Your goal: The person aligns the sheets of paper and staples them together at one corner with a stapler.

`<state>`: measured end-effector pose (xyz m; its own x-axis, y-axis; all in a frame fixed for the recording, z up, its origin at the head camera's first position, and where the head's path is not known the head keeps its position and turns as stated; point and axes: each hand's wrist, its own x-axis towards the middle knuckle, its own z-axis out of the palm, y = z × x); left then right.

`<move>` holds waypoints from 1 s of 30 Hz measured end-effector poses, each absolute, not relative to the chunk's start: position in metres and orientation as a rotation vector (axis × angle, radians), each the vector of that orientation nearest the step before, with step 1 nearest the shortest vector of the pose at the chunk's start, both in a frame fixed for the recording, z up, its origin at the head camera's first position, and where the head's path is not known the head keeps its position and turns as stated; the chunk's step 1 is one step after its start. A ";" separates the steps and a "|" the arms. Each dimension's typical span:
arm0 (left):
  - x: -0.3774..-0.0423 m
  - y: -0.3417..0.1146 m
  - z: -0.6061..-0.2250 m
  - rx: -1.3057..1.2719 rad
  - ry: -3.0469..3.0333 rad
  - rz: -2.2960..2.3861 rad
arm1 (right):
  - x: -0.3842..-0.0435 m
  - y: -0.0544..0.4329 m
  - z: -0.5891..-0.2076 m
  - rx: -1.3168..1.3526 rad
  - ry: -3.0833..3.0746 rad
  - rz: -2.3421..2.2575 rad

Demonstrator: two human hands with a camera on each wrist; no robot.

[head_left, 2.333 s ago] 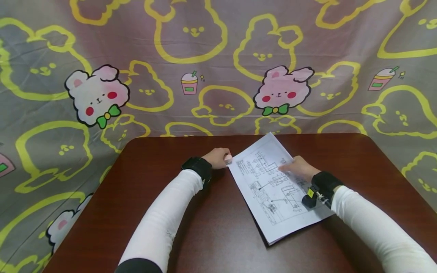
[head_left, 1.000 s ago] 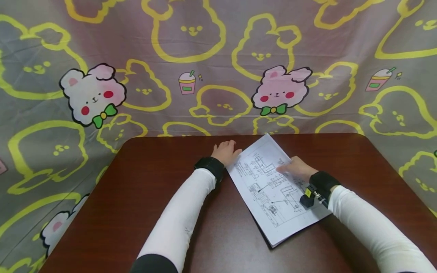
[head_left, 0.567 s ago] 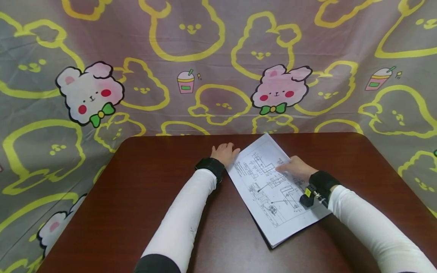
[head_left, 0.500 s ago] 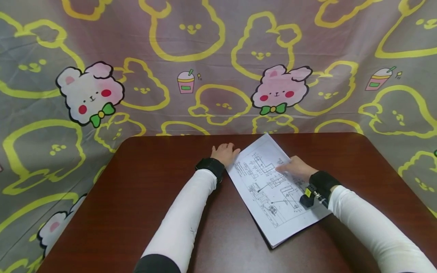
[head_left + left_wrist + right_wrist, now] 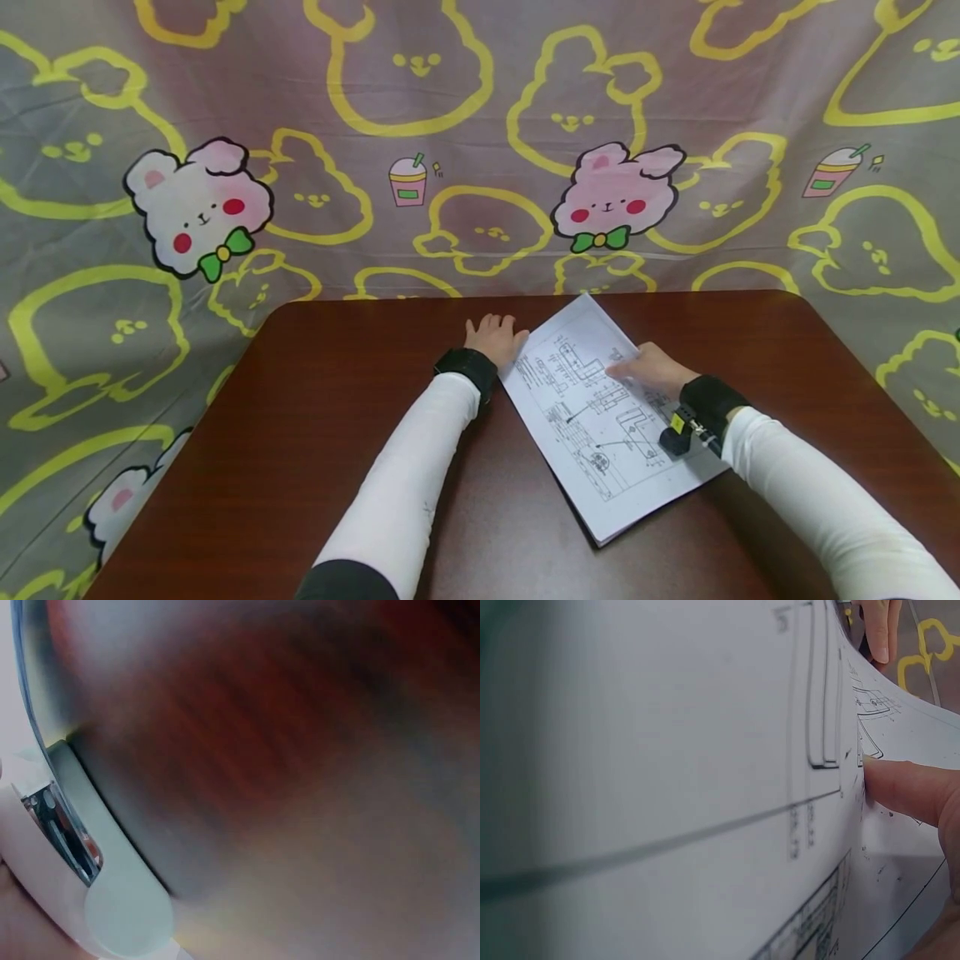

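Note:
A stack of printed sheets [image 5: 622,492] with line drawings lies slanted on the table. My right hand [image 5: 654,369] grips the stack's right edge, thumb on top and the other fingers hidden beneath; in the right wrist view the thumb [image 5: 907,787] presses on the curved top sheet. At the stack's left corner my left hand [image 5: 493,339] lies over it with fingers spread forward and the thumb at the paper's edge. A small pale pink and grey stapler [image 5: 127,915] shows in the left wrist view against the paper's edge, beside that hand; in the head view the hand hides it.
The dark red-brown table [image 5: 322,433] has rounded far corners. Behind it hangs a curtain [image 5: 480,150] with cartoon rabbits and yellow outlines. A black wrist camera [image 5: 675,442] on the right wrist hangs over the sheets.
Since the oldest frame, my left hand has gone from curled fingers holding a small pale thing at the corner to spread fingers, and has shifted right. My right hand keeps its grip.

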<state>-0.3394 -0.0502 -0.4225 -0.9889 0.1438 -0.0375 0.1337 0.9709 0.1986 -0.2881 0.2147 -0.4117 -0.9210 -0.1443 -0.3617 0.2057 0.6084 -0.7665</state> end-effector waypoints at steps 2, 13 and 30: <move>-0.339 -0.051 -0.422 0.222 3.061 0.317 | -0.288 0.215 -0.412 0.052 2.443 -1.242; -0.335 -0.055 -0.405 0.178 2.991 0.517 | -0.288 0.215 -0.414 0.057 2.444 -1.223; -0.343 -0.054 -0.415 0.136 3.063 0.486 | -0.287 0.215 -0.409 0.042 2.473 -1.183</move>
<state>-0.3426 -0.0537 -0.4152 -0.9955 0.0922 -0.0233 0.0804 0.9472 0.3103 -0.2868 0.2154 -0.4087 -0.9204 -0.1417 -0.3643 0.1946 0.6420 -0.7416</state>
